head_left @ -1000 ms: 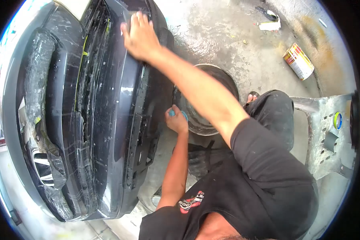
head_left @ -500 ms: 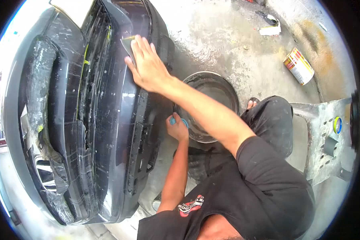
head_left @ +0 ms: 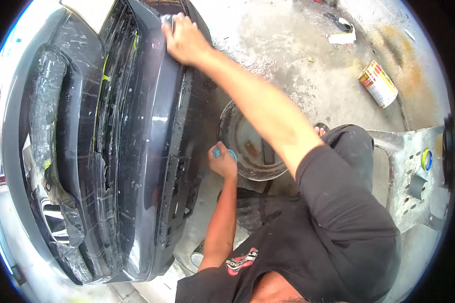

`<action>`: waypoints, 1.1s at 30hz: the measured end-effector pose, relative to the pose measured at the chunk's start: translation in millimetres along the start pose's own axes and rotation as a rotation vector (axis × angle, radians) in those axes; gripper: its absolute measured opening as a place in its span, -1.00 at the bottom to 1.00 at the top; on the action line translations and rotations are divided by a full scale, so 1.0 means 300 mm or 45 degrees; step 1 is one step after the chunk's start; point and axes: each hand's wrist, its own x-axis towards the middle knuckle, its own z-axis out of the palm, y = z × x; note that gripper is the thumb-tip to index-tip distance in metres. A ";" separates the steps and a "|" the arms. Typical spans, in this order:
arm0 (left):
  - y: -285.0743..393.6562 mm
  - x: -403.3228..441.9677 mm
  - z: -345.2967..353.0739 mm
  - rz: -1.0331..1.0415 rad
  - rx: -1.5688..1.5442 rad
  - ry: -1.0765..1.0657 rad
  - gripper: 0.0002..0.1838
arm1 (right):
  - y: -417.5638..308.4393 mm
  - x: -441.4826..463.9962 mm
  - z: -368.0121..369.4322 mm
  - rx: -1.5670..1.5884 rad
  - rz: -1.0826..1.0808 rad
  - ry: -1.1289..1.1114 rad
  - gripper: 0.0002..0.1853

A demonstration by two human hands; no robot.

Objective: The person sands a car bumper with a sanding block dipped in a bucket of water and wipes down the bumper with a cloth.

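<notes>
Evidently had a dark bumper (head_left: 157, 134) at left, long axis forward, beside a basin (head_left: 228, 124) of unclear, brown-patched contents; with narrow grips, held something grey (head_left: 167, 19) in right hand (head_left: 188, 43) at the bumper's far end, something turquoise (head_left: 217, 152) in left hand (head_left: 223, 163).

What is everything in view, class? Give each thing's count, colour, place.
bumper: one, dark grey, left
badge: one, silver and black, lower left
panel: one, pale, top left
basin: one, dark grey, floor, centre
printed can: one, white, yellow and red, floor, right
scrap: one, white and black, floor, upper right
chair: one, whitish grey, right
ring: one, blue and green, on chair
curved piece: one, dark grey, on chair
small item: one, light blue, in left hand
partly hidden item: one, greyish, at right hand
shirt: one, black, lower centre
trousers: one pair, dark, beside basin
left hand: one, bare, beside basin
right hand: one, bare, over bumper
</notes>
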 end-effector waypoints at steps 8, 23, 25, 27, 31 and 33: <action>0.001 0.004 -0.002 -0.004 0.032 0.004 -0.58 | -0.010 -0.025 -0.122 0.284 0.089 0.128 -0.52; 0.026 -0.006 -0.029 -0.045 -0.072 -0.041 -0.58 | 0.170 0.029 -0.035 -0.344 -0.679 0.109 -0.35; 0.027 0.012 -0.014 -0.041 -0.040 -0.035 -0.57 | 0.129 0.082 -0.062 -0.344 -0.583 0.007 -0.37; 0.041 0.002 -0.025 -0.040 -0.029 -0.038 -0.57 | 0.130 -0.004 -0.033 -0.371 -0.653 0.091 -0.36; 0.045 0.002 -0.017 -0.023 0.003 -0.011 -0.57 | 0.120 -0.219 -0.026 -0.475 -0.834 0.070 -0.30; 0.060 0.005 -0.016 -0.054 -0.058 -0.032 -0.57 | 0.133 -0.101 -0.039 -0.425 -0.834 0.103 -0.32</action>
